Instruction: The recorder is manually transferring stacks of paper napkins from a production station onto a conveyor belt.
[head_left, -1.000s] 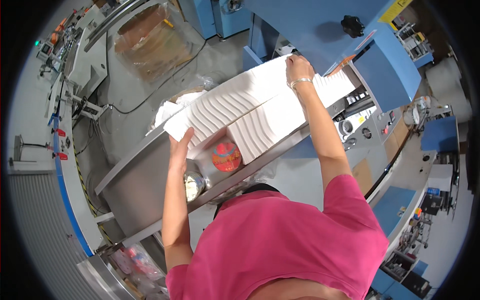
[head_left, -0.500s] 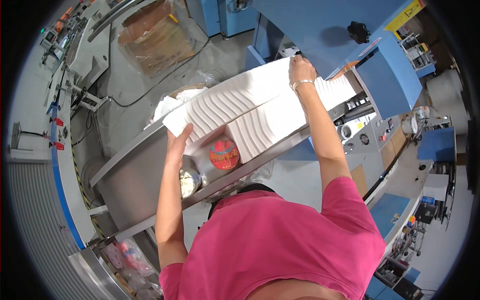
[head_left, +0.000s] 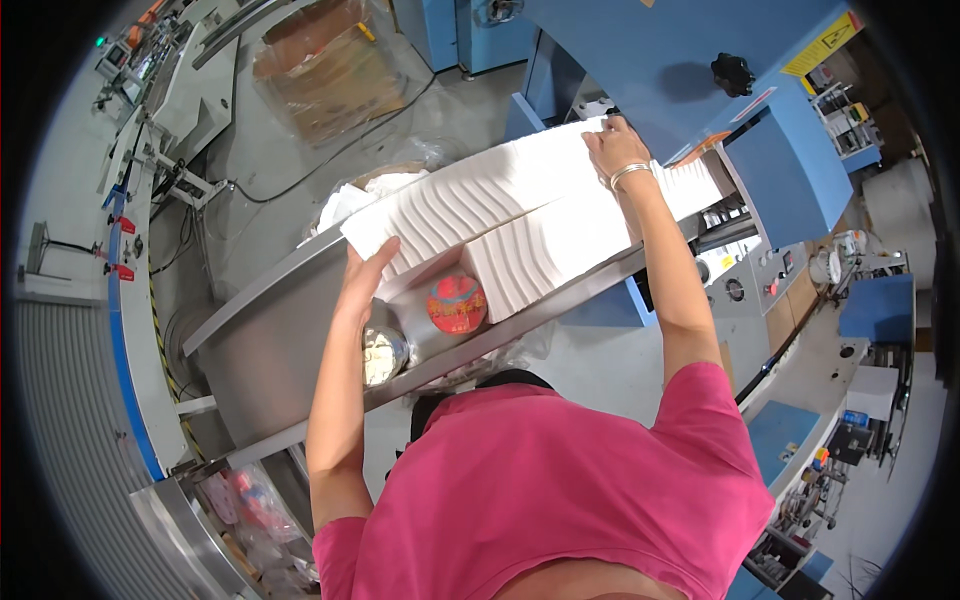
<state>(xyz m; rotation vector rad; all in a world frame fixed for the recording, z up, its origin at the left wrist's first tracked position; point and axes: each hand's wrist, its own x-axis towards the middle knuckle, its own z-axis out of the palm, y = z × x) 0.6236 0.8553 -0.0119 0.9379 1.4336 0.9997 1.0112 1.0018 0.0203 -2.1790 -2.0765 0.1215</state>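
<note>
Two rows of folded white paper sheets lie side by side in a slanted metal trough (head_left: pixel 285 325). My left hand (head_left: pixel 367 272) grips the left end of the far row (head_left: pixel 440 215), its thumb on the top edge. At that row's right end, my right hand (head_left: pixel 617 152) presses with bent fingers; some fingertips are hidden behind the paper. The near row (head_left: pixel 540 255) sits closer to me, beneath my right forearm. Beside its left end stands a round container with a red patterned top (head_left: pixel 456 304). A clear jar with pale contents (head_left: pixel 383 355) is next to my left forearm.
A blue machine (head_left: pixel 680 60) with a black knob (head_left: pixel 733 74) rises beyond the trough's right end. On the floor at the far left is a plastic-lined cardboard box (head_left: pixel 325 75). White paper in a bag (head_left: pixel 350 200) lies behind the trough. A cable (head_left: pixel 290 200) crosses the floor.
The whole view has shifted slightly. My right hand's fingers have spread a little at the end of the far row. My left hand keeps its place on the paper.
</note>
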